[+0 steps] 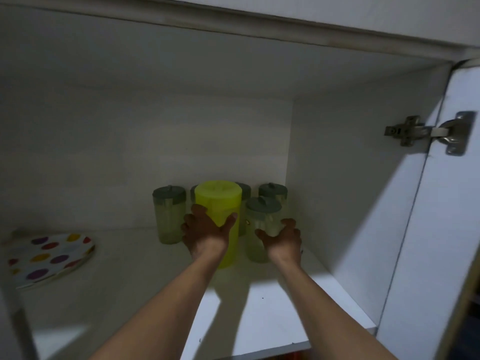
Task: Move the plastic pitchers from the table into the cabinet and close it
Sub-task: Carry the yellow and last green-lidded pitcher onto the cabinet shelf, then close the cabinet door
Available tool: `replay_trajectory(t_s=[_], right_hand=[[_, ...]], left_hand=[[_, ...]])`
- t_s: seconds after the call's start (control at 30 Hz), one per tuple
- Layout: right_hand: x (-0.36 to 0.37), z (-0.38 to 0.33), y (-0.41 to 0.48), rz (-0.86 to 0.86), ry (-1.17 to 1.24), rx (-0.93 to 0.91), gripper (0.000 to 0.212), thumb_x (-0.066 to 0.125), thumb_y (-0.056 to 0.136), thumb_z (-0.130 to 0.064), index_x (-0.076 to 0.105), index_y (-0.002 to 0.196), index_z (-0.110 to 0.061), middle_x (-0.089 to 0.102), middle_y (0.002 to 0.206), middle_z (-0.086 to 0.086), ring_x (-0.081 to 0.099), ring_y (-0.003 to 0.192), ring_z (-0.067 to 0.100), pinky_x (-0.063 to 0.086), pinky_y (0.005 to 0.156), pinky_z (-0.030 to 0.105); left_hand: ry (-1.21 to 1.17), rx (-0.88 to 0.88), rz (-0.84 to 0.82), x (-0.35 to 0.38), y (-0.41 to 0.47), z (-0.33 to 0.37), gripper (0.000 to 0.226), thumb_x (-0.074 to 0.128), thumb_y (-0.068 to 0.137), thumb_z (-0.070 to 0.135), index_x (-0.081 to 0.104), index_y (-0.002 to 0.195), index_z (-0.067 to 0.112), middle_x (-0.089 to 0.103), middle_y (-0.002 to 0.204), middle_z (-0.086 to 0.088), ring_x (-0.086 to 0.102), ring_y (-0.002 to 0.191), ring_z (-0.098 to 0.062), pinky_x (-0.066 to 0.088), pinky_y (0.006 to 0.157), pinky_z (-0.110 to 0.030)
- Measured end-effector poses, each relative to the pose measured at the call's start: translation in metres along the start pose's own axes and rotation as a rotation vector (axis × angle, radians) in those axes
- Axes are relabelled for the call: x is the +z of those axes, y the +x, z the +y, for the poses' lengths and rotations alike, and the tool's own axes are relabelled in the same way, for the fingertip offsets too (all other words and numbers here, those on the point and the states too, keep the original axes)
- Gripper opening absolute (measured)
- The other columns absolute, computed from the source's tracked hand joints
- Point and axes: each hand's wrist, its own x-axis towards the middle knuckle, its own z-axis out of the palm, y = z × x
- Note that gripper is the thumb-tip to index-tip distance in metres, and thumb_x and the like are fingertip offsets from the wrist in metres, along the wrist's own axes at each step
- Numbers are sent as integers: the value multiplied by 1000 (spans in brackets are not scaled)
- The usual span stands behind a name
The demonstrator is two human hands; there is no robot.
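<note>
Inside the open white cabinet (337, 165), a tall yellow-green pitcher (220, 203) stands on the shelf (272, 307). My left hand (205, 232) wraps its lower left side. Just to the right stands a clear pitcher with a grey lid (262, 216), and my right hand (283, 237) cups its right side. Behind them are more clear grey-lidded pitchers: one at the left (168, 211), one at the back right (272, 190), and one mostly hidden behind the yellow pitcher (244, 189).
A plate with coloured dots (49, 258) lies on the shelf at the left. The cabinet door (441, 229) stands open at the right on a metal hinge (428, 132). Bare shelf lies in front of the pitchers.
</note>
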Motion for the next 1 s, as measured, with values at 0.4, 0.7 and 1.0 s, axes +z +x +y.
replay_trajectory(t_s=[0.4, 0.7, 1.0], right_hand=[[-111, -70, -99, 50, -442, -205, 62, 58, 91, -26, 33, 146, -10, 38, 146, 17, 46, 130, 38, 43, 107, 49], [-248, -117, -210, 221, -755, -262, 60, 54, 95, -31, 35, 149, -12, 37, 147, 17, 43, 131, 37, 43, 103, 49], [-413, -143, -289, 437, -1069, -210, 60, 55, 93, -34, 37, 146, -13, 42, 146, 16, 44, 131, 38, 41, 105, 53]], left_hand=[[52, 495, 20, -92, -50, 56, 38, 47, 94, 41, 52, 124, 18, 58, 118, -18, 51, 108, -39, 37, 89, -46], [-166, 908, -287, -155, -121, 113, 44, 46, 96, 39, 52, 134, 18, 54, 128, -16, 54, 115, -37, 44, 98, -46], [-333, 1160, -407, -180, -216, 230, 40, 39, 99, 42, 57, 127, 19, 60, 129, -9, 55, 118, -28, 43, 99, -46]])
